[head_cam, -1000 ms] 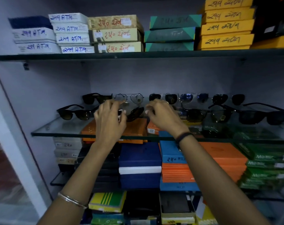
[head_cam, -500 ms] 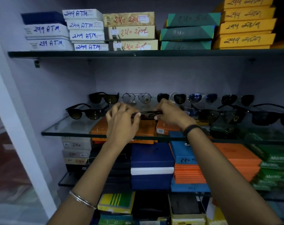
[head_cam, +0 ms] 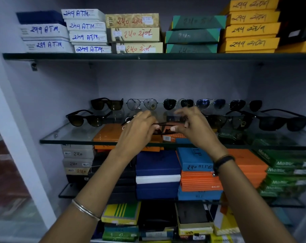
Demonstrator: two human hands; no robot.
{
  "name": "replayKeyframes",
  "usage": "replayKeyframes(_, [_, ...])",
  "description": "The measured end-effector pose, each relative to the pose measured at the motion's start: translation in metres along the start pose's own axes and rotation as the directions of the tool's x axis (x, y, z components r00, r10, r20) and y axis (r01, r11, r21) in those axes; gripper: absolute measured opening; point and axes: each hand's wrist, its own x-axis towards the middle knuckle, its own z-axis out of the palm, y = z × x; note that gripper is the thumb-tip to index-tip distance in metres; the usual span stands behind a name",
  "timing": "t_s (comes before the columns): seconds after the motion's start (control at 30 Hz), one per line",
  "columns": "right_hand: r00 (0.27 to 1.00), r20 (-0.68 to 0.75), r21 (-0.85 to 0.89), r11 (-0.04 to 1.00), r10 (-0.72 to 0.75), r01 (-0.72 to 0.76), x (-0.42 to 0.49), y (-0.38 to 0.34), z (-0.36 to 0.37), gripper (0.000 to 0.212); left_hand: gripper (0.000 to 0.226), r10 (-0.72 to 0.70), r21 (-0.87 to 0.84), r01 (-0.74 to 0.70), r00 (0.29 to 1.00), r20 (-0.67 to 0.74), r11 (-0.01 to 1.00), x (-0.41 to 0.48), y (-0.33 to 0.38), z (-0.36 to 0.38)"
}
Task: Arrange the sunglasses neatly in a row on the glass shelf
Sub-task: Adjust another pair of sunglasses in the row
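A dark pair of sunglasses [head_cam: 166, 128] is held level just above the middle of the glass shelf [head_cam: 69, 137]. My left hand [head_cam: 138, 130] grips its left end and my right hand [head_cam: 196, 127] pinches its right end; both hands hide most of the frame. Along the back of the shelf stands a row of several sunglasses, from a brown-lensed pair [head_cam: 107, 104] at the left to a dark aviator pair [head_cam: 246, 105] at the right. In front, a black pair [head_cam: 86, 119] sits at the left and two black pairs [head_cam: 281, 121] at the right.
An upper shelf [head_cam: 148, 56] carries stacks of labelled boxes. Under the glass shelf are stacked orange, blue and green boxes [head_cam: 197, 172]. A white cabinet post [head_cam: 17, 146] and a glass panel stand at the left.
Both hands have drawn slightly toward me with the dark sunglasses, which are now held flatter between them. The camera view has shifted left and down a little.
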Motion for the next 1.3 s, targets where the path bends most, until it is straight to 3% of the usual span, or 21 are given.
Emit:
replayKeyframes(0.07, [0.994, -0.098, 0.086, 0.995, 0.058, -0.05, -0.004, -0.001, 0.0, 0.052, 0.016, -0.061, -0.098, 0.055, 0.996, -0.066, 0.994, -0.001, 0.003, 0.002])
replayKeyframes(0.13, [0.99, -0.127, 0.112, 0.993, 0.058, -0.044, -0.007, -0.003, 0.001, 0.046, 0.012, -0.212, -0.25, 0.168, 0.965, -0.157, 0.953, -0.001, 0.006, 0.0])
replayKeyframes(0.2, [0.994, -0.107, 0.083, 0.996, -0.007, 0.016, -0.011, -0.004, 0.0, 0.032, 0.008, -0.422, -0.441, 0.297, 0.88, -0.219, 0.847, 0.003, 0.009, -0.005])
replayKeyframes(0.27, [0.991, -0.096, 0.001, 0.996, -0.09, 0.09, -0.013, -0.006, 0.001, 0.017, 0.008, -0.57, -0.591, 0.371, 0.799, -0.19, 0.716, 0.006, 0.008, -0.008])
replayKeyframes(0.33, [0.984, -0.133, -0.022, 0.993, -0.115, 0.113, -0.013, -0.008, 0.003, 0.009, 0.01, -0.61, -0.647, 0.398, 0.781, -0.133, 0.65, 0.006, 0.005, -0.008])
replayKeyframes(0.4, [0.972, -0.226, 0.061, 0.995, -0.061, 0.077, -0.011, -0.009, 0.004, 0.006, 0.011, -0.618, -0.682, 0.412, 0.783, -0.075, 0.604, 0.004, 0.004, -0.007])
replayKeyframes(0.47, [0.948, -0.309, 0.221, 0.975, 0.072, -0.002, -0.01, -0.009, 0.004, 0.005, 0.011, -0.627, -0.702, 0.424, 0.778, -0.041, 0.572, 0.002, 0.005, -0.006])
replayKeyframes(0.57, [0.912, -0.327, 0.43, 0.898, 0.249, -0.091, -0.008, -0.007, 0.005, 0.005, 0.011, -0.639, -0.704, 0.441, 0.768, -0.025, 0.557, 0.001, 0.004, -0.006])
replayKeyframes(0.67, [0.931, -0.335, 0.322, 0.946, 0.146, -0.033, -0.011, -0.006, 0.002, 0.024, 0.01, -0.65, -0.743, 0.435, 0.76, 0.0, 0.509, 0.002, 0.002, -0.007])
replayKeyframes(0.7, [0.947, -0.318, 0.238, 0.971, 0.051, 0.027, -0.012, -0.004, 0.0, 0.028, 0.011, -0.651, -0.741, 0.435, 0.759, -0.005, 0.512, 0.004, 0.001, -0.007])
replayKeyframes(0.8, [0.965, -0.147, 0.049, 0.973, -0.218, 0.227, -0.016, 0.002, -0.012, 0.011, 0.014, -0.655, -0.72, 0.45, 0.756, -0.008, 0.529, 0.011, -0.003, -0.007])
replayKeyframes(0.87, [0.954, -0.022, -0.003, 0.954, -0.3, 0.3, -0.018, 0.01, -0.02, 0.016, 0.012, -0.669, -0.737, 0.461, 0.743, 0.016, 0.494, 0.018, -0.006, -0.006])
replayKeyframes(0.97, [0.948, -0.004, -0.076, 0.946, -0.317, 0.316, -0.017, 0.02, -0.028, 0.02, 0.017, -0.644, -0.755, 0.445, 0.764, 0.039, 0.481, 0.025, -0.006, -0.004])
replayKeyframes(1.13, [0.962, -0.125, -0.186, 0.958, -0.242, 0.216, -0.002, 0.03, -0.034, 0.022, 0.016, -0.46, -0.731, 0.351, 0.886, 0.057, 0.586, 0.031, 0.002, 0.007])
replayKeyframes(1.3, [0.971, -0.155, -0.237, 0.961, -0.182, 0.142, 0.01, 0.037, -0.031, 0.023, 0.019, -0.404, -0.554, 0.374, 0.912, 0.073, 0.744, 0.035, 0.002, 0.02])
